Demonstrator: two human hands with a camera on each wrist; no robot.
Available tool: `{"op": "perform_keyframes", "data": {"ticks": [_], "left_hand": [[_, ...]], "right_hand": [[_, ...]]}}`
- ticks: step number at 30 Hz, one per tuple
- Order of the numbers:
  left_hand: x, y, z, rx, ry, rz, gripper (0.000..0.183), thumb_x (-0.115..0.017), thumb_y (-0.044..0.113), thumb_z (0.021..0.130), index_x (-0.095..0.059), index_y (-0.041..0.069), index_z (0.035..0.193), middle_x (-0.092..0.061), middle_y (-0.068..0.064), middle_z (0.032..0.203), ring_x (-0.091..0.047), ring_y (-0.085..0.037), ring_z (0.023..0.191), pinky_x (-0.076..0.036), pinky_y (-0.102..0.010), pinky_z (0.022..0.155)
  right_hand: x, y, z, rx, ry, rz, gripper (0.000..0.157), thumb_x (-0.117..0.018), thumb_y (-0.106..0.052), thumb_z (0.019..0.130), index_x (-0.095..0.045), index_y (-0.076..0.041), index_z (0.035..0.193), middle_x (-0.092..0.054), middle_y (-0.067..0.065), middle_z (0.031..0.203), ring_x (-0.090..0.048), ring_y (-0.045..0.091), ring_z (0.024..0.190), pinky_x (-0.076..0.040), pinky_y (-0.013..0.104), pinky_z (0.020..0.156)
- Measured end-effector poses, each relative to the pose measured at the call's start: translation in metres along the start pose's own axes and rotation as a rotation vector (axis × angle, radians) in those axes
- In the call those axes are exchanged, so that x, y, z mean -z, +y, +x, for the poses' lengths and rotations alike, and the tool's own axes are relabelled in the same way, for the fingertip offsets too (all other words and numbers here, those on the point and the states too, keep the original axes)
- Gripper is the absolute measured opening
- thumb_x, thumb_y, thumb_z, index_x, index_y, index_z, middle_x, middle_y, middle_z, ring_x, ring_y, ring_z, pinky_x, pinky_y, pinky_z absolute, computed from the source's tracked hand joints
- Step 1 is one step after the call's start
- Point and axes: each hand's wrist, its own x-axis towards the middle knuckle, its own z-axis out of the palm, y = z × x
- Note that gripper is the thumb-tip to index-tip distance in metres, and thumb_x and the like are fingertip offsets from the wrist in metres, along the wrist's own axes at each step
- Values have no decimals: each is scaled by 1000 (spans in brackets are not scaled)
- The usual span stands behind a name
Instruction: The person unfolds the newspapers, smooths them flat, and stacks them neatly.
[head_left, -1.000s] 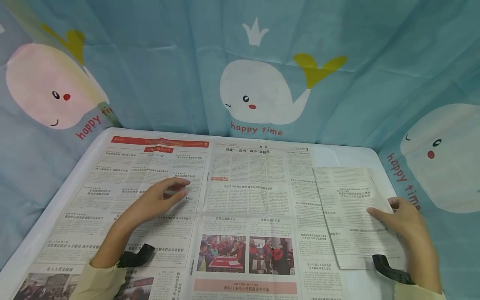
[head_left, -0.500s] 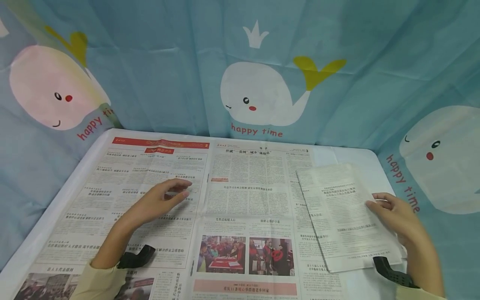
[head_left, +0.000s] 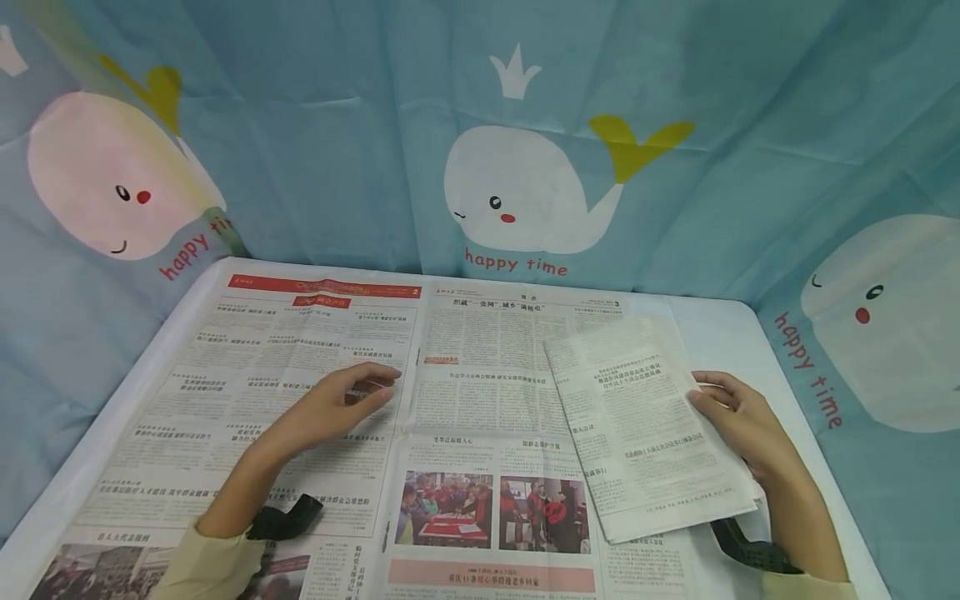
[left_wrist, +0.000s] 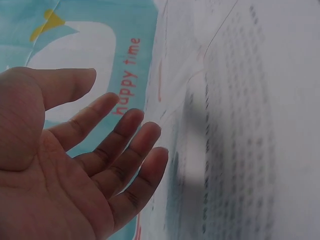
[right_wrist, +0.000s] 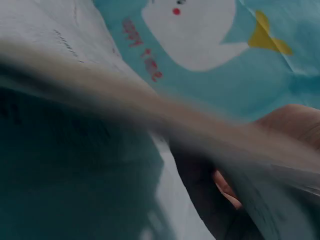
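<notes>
I'm watching the left hand (head_left: 333, 407) hovering, its thumb (left_wrist: 65, 89) and slightly bent fingers (left_wrist: 128, 156) standing apart, the left forearm (head_left: 243, 483) slanting inward. The right hand (head_left: 744, 423) is pinching, the right forearm (head_left: 802, 517) angling inward too.

Place: one small nook screened off with fabric, whether in a home or a studio not to be told from here. Enclosure: creased blue hangings (head_left: 337, 183) at the back and both sides, printed with pale whales (head_left: 517, 183), yellow tails and red "happy time" lettering (head_left: 516, 262). Furniture: one white, round-cornered surface (head_left: 723, 333) close against the fabric, an open newspaper (head_left: 480, 408) spread flat on it.
</notes>
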Motion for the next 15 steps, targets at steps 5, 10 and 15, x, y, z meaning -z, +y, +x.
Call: {"op": "perform_keyframes", "data": {"ticks": [5, 10, 15], "left_hand": [[-8, 1, 3, -7, -13, -23, 35, -65, 22, 107, -67, 6, 138, -71, -13, 134, -70, -25, 115, -56, -43, 96], [-14, 2, 5, 2, -9, -41, 35, -64, 23, 107, -66, 6, 138, -72, -14, 131, -70, -22, 110, -56, -34, 91], [-19, 3, 7, 0, -4, -56, 36, -64, 25, 108, -66, 6, 138, -73, -13, 128, -70, -21, 109, -56, -32, 89]], "right_hand": [[-20, -13, 3, -6, 25, 43, 58, -58, -36, 110, -44, -2, 155, -70, -8, 111, -74, 6, 81, -63, 33, 66], [-37, -27, 1, -23, 15, 106, 45, -54, -20, 110, -46, 1, 150, -69, 2, 112, -73, 6, 83, -63, 31, 69], [-56, -40, -2, -32, 9, 178, 40, -52, -8, 106, -48, 4, 144, -69, 4, 109, -72, 8, 85, -63, 28, 71]]}}
